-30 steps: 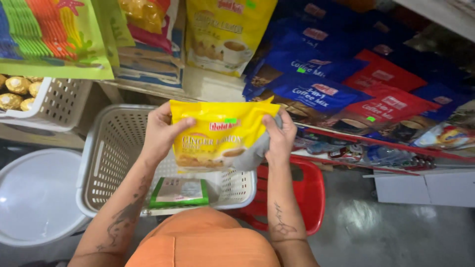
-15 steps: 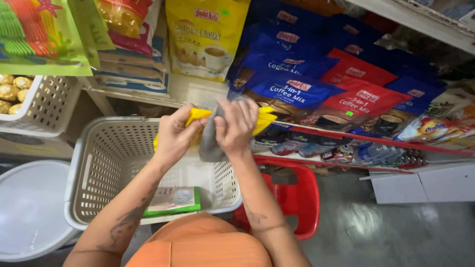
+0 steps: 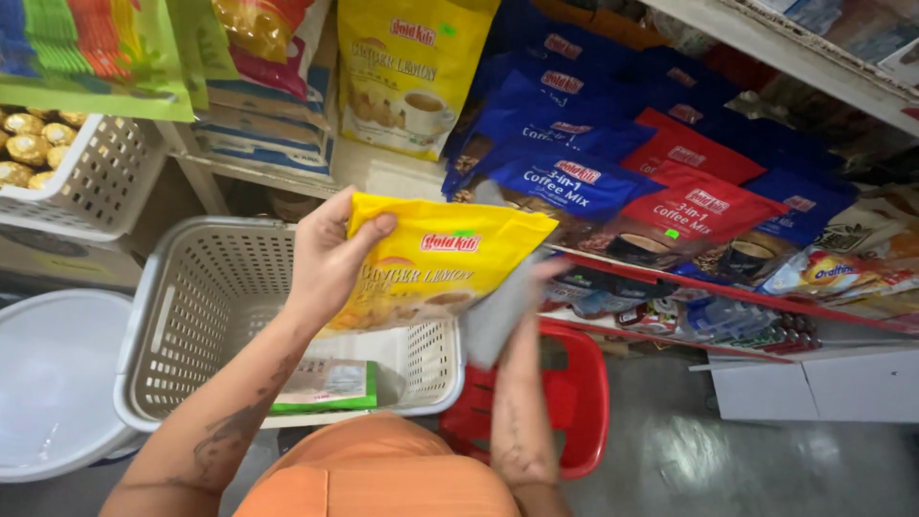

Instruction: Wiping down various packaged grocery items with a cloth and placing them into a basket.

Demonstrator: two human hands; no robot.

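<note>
Yellow and glossy, the drink-mix pouch (image 3: pixel 440 263) sat pinched at its upper left corner in my left hand (image 3: pixel 330 258), held above the white plastic basket (image 3: pixel 206 316). My right hand (image 3: pixel 536 287), mostly hidden behind the pouch, clutched a grey cloth (image 3: pixel 498 311) against its right edge. Below the hands a green packet (image 3: pixel 330 386) lay in the basket.

A small grocery shop aisle, seen from over your shopping basket.

You face a shelf (image 3: pixel 287 177) stacked with blue drink-mix pouches (image 3: pixel 565 182) and red ones (image 3: pixel 713 206); left of it sits a white crate of gold-wrapped chocolates (image 3: pixel 29 144), below it your perforated plastic basket (image 3: pixel 206 287).
</note>
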